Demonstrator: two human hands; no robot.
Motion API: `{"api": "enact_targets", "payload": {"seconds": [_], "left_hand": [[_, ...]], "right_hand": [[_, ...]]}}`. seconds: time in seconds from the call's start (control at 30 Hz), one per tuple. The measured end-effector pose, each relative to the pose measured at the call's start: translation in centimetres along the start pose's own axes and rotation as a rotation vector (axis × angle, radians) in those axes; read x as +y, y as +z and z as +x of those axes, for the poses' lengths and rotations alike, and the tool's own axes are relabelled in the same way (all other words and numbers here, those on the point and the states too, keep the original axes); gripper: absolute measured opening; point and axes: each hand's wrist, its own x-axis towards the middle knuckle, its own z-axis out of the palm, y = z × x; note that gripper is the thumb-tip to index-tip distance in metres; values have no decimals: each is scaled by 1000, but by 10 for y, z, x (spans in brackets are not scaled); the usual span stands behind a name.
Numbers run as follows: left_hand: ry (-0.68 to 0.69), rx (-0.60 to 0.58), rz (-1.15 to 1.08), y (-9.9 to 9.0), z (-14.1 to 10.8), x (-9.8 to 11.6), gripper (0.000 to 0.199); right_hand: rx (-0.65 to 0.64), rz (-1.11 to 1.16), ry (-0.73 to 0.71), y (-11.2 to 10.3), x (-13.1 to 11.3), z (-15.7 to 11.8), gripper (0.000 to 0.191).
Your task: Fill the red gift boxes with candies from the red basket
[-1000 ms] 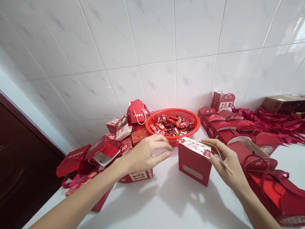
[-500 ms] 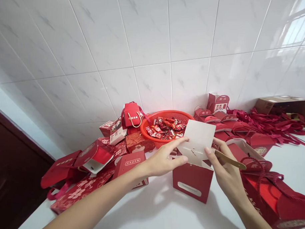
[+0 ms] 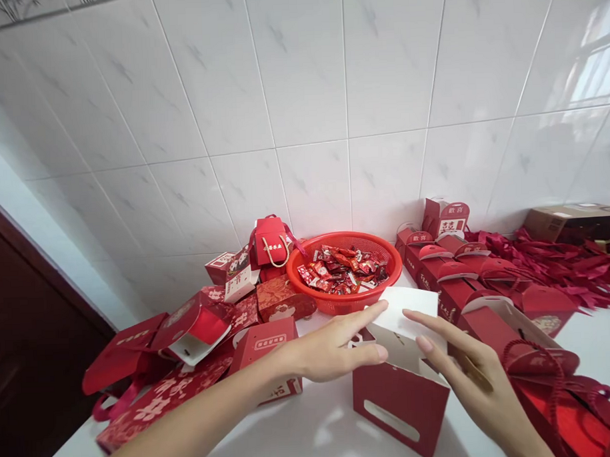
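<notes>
A red gift box (image 3: 399, 408) stands on the white table in front of me, its white-lined flap (image 3: 412, 301) raised. A pale slot-shaped window shows on its near side. My left hand (image 3: 334, 347) is at the box's left edge, thumb and forefinger spread apart, its other fingers hidden. On the right side, my right hand (image 3: 465, 369) reaches over the flap with forefinger and thumb stretched out. A flat tan strap (image 3: 477, 376) is tucked in that hand, between the thumb side and the curled fingers; its far end is hidden.
Behind the box stands a red plastic basket (image 3: 347, 300) of wrapped sweets. Red boxes (image 3: 264, 346) are piled on the left. Rows of open red boxes (image 3: 493, 315) line the right, with red ribbons (image 3: 551, 260) and a cardboard carton (image 3: 559, 223) beyond. A tiled wall closes off the back.
My right hand's forefinger and thumb have stretched out over the flap, and the strap has swung deeper into the hand. The flap leans farther back. The view has tilted slightly up.
</notes>
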Motion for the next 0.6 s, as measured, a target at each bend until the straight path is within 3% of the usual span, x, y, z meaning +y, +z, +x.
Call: {"api": "enact_targets", "payload": {"seconds": [0.1,0.2,0.3,0.37,0.4,0.5,0.6], "left_hand": [[47,-29,25,-10,2,0,73],[80,-39,-32,-34,13,-5,66],[46,152,-27,-70,38,-24,47],[-52,273,135,-94,59,-44,35],[-112,268,245,-103,69,-54,31],[-264,67,471,-114,95,-80,32],[-420,-151,591,-103,116,-89,57]], "right_hand": [[-93,-70,-75,-2,-2,-2,33],[-118,-122,-66,1,-1,-2,34],[-65,-154,-81,6,2,-3,36],[-43,-197,-103,8,4,-7,37],[-29,-220,-112,8,6,-10,40],[57,-245,-117,6,9,-19,48],[139,-221,-89,4,7,-24,46]]}}
